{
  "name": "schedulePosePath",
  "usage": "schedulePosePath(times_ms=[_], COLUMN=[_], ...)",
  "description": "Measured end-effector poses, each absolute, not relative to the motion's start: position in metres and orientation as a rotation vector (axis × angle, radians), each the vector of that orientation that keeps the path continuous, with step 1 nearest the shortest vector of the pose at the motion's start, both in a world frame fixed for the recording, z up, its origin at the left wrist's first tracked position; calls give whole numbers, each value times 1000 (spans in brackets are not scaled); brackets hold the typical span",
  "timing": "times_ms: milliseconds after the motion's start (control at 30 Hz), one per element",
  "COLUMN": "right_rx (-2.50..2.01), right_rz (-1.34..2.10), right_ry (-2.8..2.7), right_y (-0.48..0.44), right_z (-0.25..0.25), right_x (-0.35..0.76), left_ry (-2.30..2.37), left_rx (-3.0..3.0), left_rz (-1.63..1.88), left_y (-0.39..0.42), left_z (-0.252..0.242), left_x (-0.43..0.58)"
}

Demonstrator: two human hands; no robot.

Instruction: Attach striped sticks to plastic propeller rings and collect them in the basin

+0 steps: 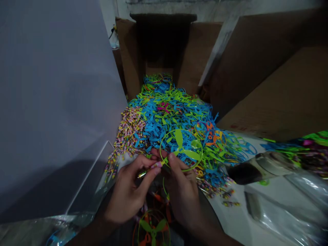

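The left hand (130,188) is closed on a small pink stick (156,165), and the right hand (182,194) grips a green propeller ring (181,150). Farther away lies a heap of blue and green propeller rings (169,109), with a pile of striped sticks (127,131) on its left.

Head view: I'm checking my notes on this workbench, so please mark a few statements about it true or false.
1. The left hand holds a striped stick. True.
2. The green propeller ring lies flat in the heap. False: the right hand helps hold it up, at the end of the stick.
3. A heap of striped sticks lies left of the blue and green propellers. True.
4. A green propeller with an orange rim lies on top of the blue heap. False: it lies below the hands.
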State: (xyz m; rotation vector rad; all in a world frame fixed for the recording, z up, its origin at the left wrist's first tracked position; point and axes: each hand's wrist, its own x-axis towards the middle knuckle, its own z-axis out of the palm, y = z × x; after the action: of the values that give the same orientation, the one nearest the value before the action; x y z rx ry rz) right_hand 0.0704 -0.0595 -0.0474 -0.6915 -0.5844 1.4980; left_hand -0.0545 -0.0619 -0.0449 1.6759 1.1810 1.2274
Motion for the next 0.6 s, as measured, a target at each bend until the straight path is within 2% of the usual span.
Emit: schedulePosePath(times_ms=[600], right_rx=[-743], right_rz=[1419], right_ry=[-502], right_y=[-69], right_z=[-55], right_x=[59], left_ry=[1154], left_rx=[1628], left_rz=[1278], left_y=[-65], left_z=[-47], left_x=[-42])
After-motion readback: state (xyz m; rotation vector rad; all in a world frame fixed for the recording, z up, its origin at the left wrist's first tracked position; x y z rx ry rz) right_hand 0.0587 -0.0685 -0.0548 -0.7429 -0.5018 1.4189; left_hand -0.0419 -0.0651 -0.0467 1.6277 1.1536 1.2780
